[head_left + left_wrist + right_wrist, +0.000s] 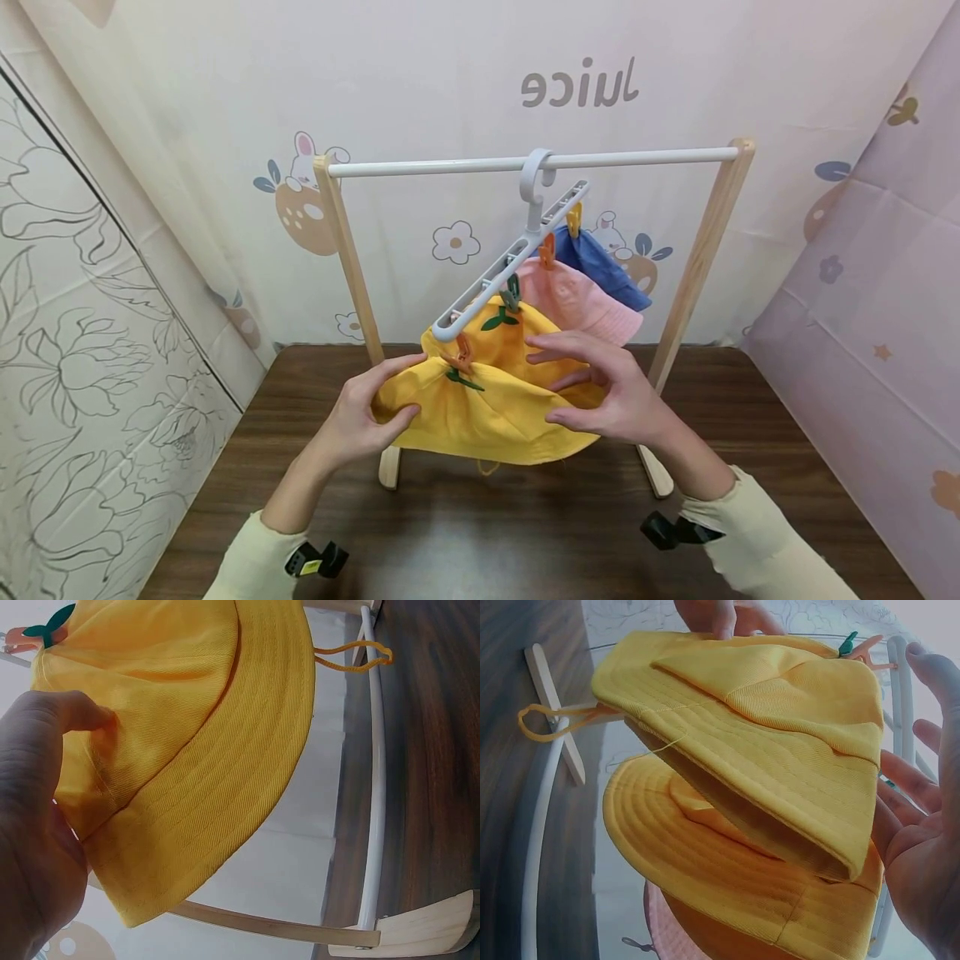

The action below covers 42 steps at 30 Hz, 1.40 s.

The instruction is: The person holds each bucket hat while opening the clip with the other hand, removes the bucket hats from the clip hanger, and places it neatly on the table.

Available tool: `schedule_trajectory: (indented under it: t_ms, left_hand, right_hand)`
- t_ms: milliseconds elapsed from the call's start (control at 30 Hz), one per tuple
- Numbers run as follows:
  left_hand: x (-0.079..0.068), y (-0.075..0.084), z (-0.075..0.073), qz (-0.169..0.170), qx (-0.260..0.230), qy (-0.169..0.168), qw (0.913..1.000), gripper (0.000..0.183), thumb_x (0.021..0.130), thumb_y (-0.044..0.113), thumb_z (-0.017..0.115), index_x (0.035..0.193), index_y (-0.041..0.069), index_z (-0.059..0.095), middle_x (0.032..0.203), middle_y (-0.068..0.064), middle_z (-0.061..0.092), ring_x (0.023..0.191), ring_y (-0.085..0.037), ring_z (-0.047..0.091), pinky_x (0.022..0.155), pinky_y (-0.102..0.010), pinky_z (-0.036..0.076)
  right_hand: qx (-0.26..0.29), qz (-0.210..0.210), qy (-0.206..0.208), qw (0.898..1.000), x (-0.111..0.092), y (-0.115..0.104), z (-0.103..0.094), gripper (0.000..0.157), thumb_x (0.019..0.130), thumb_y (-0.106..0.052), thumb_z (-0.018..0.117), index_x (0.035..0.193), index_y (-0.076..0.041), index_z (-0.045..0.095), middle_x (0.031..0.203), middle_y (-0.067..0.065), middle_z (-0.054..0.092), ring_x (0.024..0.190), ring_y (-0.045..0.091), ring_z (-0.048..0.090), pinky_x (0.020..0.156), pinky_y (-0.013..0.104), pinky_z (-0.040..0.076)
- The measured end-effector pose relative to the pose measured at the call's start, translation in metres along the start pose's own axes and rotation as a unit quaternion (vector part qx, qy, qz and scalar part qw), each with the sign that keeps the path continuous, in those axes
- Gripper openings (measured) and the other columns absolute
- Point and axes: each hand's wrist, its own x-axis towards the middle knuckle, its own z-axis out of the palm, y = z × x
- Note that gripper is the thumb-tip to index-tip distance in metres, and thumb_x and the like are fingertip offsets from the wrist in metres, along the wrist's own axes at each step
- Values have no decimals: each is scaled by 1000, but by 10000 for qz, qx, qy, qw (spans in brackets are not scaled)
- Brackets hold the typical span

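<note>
Two hands [362, 414] at two yellow hats [487, 421]; four clips [462, 357], one hanger [534, 223].

At the lower left of the head view, the person wears a pale cream sleeve [251, 562] with a soft, creased edge, and against it sits a small black wrist camera [315, 560], blocky in shape and marked with a bright yellow-green patch. At the lower right, the matching cream sleeve [765, 533] is loose and wrinkled, its edge slightly uneven, with a second black device [678, 531] of dark, chunky parts at its cuff. Left hand [375, 412] and right hand [611, 387] are both bare.
</note>
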Motion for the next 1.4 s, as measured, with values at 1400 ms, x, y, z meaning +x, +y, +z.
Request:
schedule_trajectory:
  t_ms: [1400]
  left_hand:
    - [-5, 0, 1, -329, -68, -63, 9994, 50, 89, -12, 82, 135, 1, 67, 115, -20, 79, 92, -9, 65, 73, -28, 63]
  right_hand:
    - [141, -35, -50, 9999, 17, 0, 13, 70, 89, -6, 95, 150, 4, 63, 157, -10, 70, 135, 15, 75, 98, 33, 69]
